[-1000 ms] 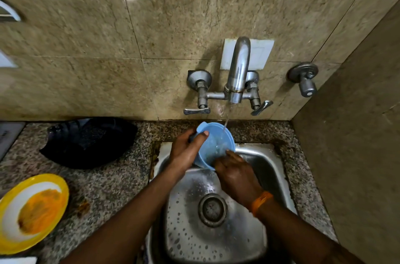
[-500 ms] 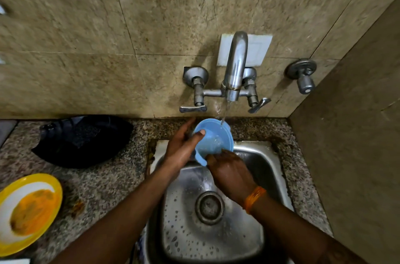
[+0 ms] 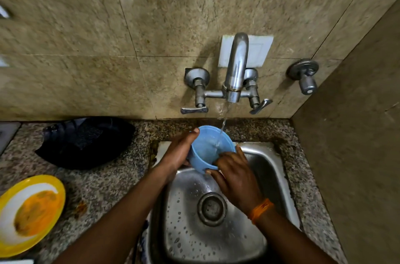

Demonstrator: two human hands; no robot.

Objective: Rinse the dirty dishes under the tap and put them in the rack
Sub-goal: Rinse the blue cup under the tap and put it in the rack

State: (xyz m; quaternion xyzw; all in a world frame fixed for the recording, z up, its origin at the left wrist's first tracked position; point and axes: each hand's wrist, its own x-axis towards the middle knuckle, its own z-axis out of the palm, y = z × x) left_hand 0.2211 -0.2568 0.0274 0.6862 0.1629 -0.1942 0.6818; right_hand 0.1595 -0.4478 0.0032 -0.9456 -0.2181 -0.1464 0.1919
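Note:
A small blue plastic cup (image 3: 205,151) is tilted toward me over the back of the steel sink (image 3: 270,168). Water runs from the tap (image 3: 236,73) into its mouth. My left hand (image 3: 179,151) grips the cup's left side, thumb on the rim. My right hand (image 3: 233,170) holds the cup's lower right edge, fingers reaching inside and thumb under the rim. A yellow plate (image 3: 28,214) smeared with orange food lies on the counter at far left. No rack is in view.
A black bag or cloth (image 3: 86,142) lies on the granite counter (image 3: 108,188) left of the sink. A second valve (image 3: 305,77) juts from the wall at right, next to a side wall. The sink drain (image 3: 212,208) sits below my hands.
The cup has risen slightly toward the tap and tilted more. My right hand has shifted from the rim's front to gripping its lower edge. The view has dipped a little.

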